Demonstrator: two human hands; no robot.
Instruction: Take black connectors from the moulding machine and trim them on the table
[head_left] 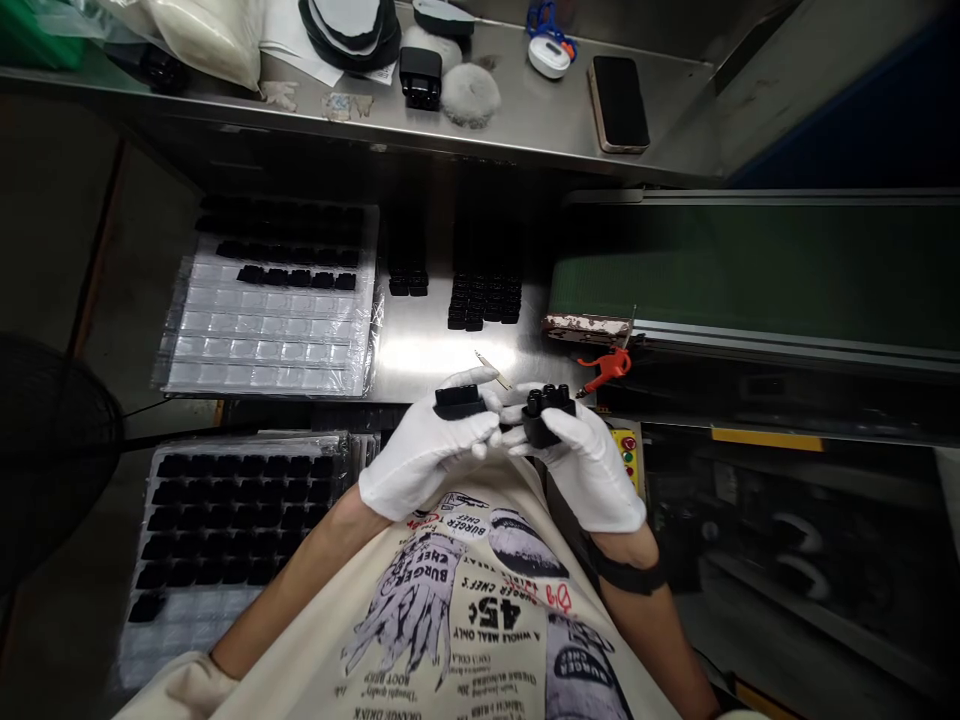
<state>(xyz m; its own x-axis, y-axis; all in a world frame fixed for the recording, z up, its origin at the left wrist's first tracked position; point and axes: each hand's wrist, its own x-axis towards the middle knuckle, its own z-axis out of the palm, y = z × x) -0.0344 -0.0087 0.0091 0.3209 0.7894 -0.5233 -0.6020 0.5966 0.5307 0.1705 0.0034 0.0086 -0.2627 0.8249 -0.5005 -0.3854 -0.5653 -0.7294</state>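
In the middle of the frame, a person's gloved left hand (420,450) is gripping a black block (460,402), and the gloved right hand (596,470) is gripping a black part with round posts (549,412). At lower left, black pieces (199,518) are filling five rows of a tray (195,640), plus one below. Farther off, at upper left, pieces are covering only a second tray's (217,350) upper rows, so both look partly done. Loose pieces (484,300) are standing on the bench (420,350) at centre.
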